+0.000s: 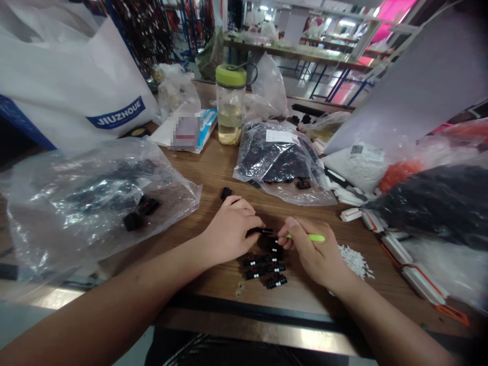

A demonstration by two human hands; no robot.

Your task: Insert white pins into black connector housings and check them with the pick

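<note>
The left hand point(234, 229) grips a black connector point(262, 231) over the counter point(213, 175); the right hand point(310, 249) grips a green tool point(315, 238) beside it. Nearby connectors point(276, 281) already bear white pins point(256, 275); loose pins point(354, 262) and bagged connectors point(274, 160) apparently remain.

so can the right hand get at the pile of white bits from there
Probably yes: the white bits lie on the table right beside the right hand, with nothing visible between, though its fingers already hold a green tool.
</note>
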